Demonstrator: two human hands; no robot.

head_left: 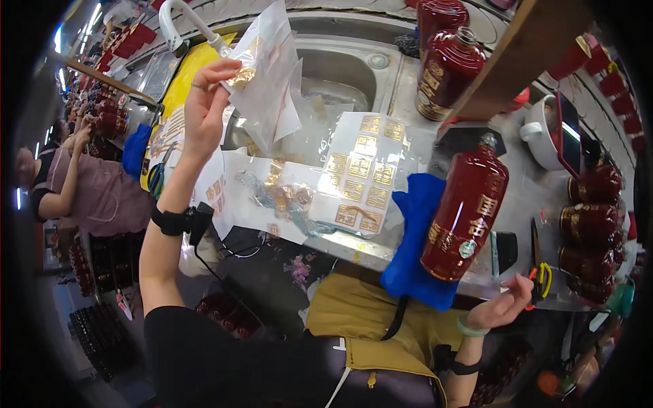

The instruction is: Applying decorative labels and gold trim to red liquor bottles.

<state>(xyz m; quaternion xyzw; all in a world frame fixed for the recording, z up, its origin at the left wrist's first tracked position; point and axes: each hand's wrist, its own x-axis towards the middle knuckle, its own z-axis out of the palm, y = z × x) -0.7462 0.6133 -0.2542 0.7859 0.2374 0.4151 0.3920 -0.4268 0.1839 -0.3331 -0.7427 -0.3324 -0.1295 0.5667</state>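
Note:
My left hand is raised over the left of the sink, thumb and fingers pinching a translucent sheet with a gold decal near the fingertips. The sheet hangs down in front of white paper. At the lower right my right hand has loosely curled fingers and nothing visible in it. It is close to scissors with orange and yellow handles. A dark red bottle with gold lettering lies on a blue cloth at the table's front edge. A white sheet of gold decals lies left of the cloth.
Behind the sheets is a metal sink holding water, with a white faucet. More red bottles stand at the back, and several at the right. A white mug with a phone is nearby. Another person works at left.

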